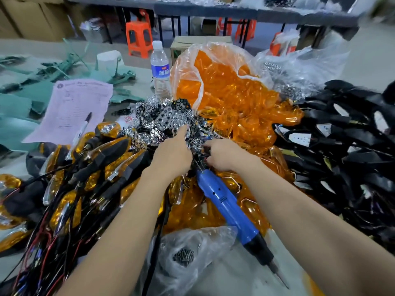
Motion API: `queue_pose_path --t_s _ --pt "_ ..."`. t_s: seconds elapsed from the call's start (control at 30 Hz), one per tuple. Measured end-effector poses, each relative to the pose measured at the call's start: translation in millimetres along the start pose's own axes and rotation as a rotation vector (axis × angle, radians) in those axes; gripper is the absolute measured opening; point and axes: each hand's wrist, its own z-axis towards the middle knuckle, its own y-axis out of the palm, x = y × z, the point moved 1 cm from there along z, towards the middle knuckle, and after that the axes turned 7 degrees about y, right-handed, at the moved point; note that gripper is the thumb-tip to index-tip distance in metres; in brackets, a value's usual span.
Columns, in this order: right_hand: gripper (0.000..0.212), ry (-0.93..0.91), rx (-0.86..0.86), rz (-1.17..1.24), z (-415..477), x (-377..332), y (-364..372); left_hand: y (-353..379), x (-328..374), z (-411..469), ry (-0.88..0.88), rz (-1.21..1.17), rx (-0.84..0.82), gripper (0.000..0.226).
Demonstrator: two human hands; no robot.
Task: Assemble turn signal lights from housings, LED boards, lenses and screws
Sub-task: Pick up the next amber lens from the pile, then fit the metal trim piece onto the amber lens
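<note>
Both my hands reach into a heap of shiny chrome reflectors (164, 118) at the middle of the table. My left hand (173, 152) lies on the heap with the index finger stretched forward. My right hand (224, 154) has its fingers curled around a small dark part at the heap's near edge; what it is stays hidden. Orange lenses (233, 97) spill from a clear bag behind. Black housings (346, 146) pile up at the right. Finished orange-and-black lights with wires (81, 178) lie at the left. A bag of screws (183, 256) sits near me.
A blue electric screwdriver (230, 212) lies between my forearms, tip pointing toward me. A water bottle (160, 67) stands behind the reflectors. A pink paper (74, 107) with a pen (82, 129) lies at the left, green parts beyond it. Orange stools and another table stand behind.
</note>
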Motion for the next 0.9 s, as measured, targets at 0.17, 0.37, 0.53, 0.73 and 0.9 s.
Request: queue_pose_path --t_s 0.17,0.37,0.53,0.73,0.9 --pt "0.021 0.114 0.151 0.157 5.4 6.8 9.0 7.9 6.2 4.7 0.032 0.008 -0.010 0.068" --pt "0.032 0.172 0.190 0.610 -15.6 38.5 12.8 11.7 12.7 7.9 0.075 -0.034 -0.038 0.038" --pt "0.022 0.245 0.450 0.971 -51.6 57.3 0.3 11.4 32.4 -0.8 0.113 -0.197 0.039 0.031" --pt "0.025 0.389 0.533 1.402 -99.2 73.2 11.9 48.2 75.3 -11.5 0.299 0.062 -0.088 0.043" --pt "0.026 0.463 0.388 1.401 -133.9 71.6 36.6 62.5 92.8 2.5 0.277 0.229 -0.001 0.040"
